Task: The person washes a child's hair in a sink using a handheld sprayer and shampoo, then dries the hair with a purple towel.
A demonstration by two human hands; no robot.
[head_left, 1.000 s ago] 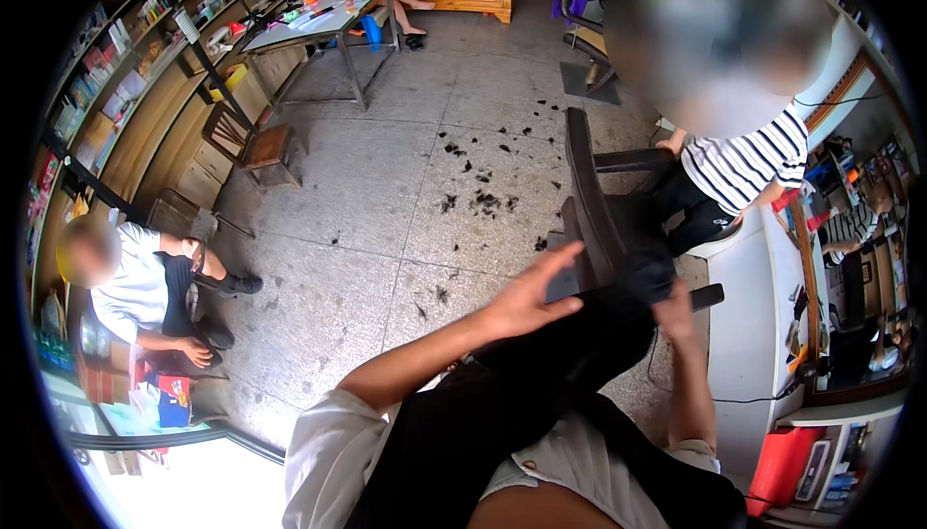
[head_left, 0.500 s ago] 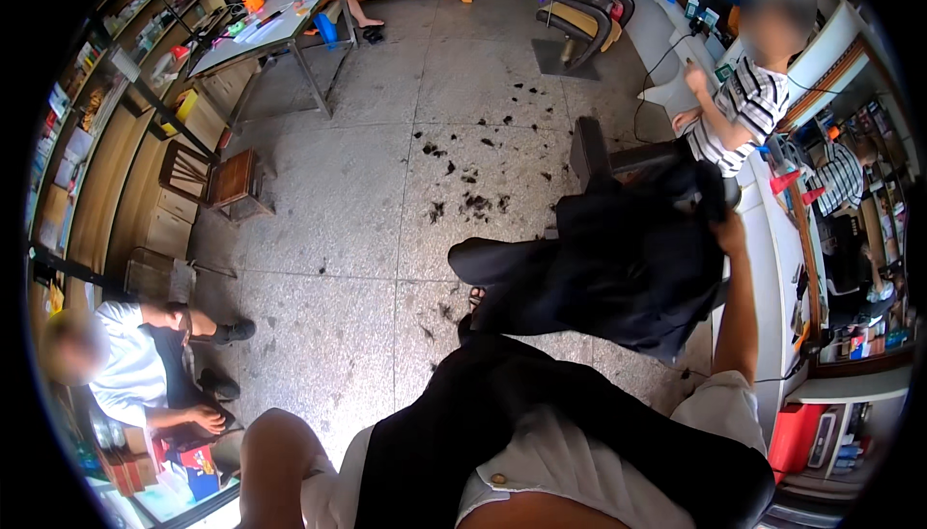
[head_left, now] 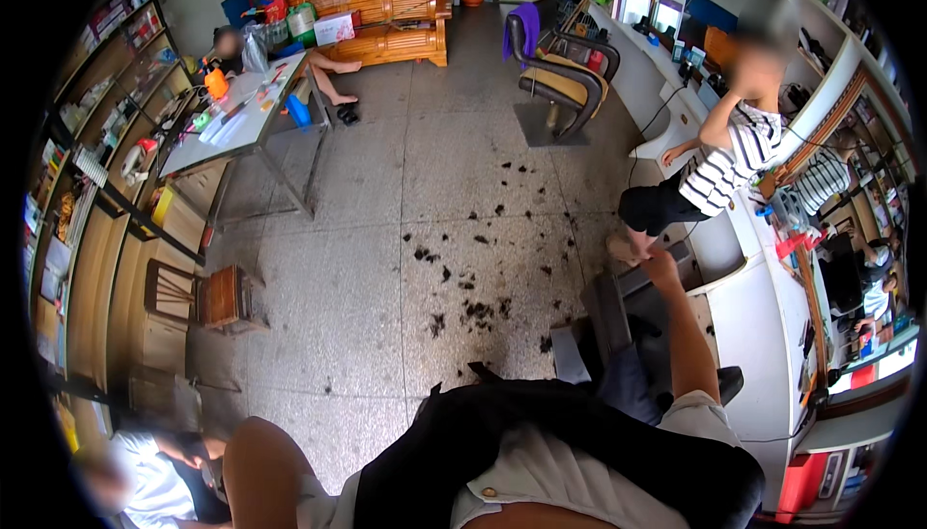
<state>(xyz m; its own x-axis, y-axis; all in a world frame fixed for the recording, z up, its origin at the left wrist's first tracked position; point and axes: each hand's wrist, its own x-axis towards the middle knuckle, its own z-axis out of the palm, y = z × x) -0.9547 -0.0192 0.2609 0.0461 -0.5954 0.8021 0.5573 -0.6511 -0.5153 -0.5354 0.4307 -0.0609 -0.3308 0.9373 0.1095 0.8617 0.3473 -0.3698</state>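
Note:
My right arm reaches forward to the grey barber chair [head_left: 605, 312] on the right. My right hand [head_left: 663, 270] is over its armrest, close to the beige footwear of a person in a striped shirt. The fingers are too small and blurred to show whether they grip anything. Dark blue-grey material [head_left: 628, 384] lies low at the chair, partly behind my body. Black cloth [head_left: 579, 408] covers my front over a pale shirt. Only the upper part of my left arm shows at the lower left, and the left hand is out of view.
Clumps of dark hair [head_left: 478, 312] are scattered over the stone floor. The person in stripes [head_left: 729, 157] is beside the white counter [head_left: 763, 317]. Another chair [head_left: 560, 70] stands farther back. On the left are a wooden chair [head_left: 230, 295], a table [head_left: 237, 128] and a seated person [head_left: 164, 486].
The large black cape that my right hand held over the chair no longer shows there, exposing the chair. My right hand has moved left and lower in view. The view has tilted up.

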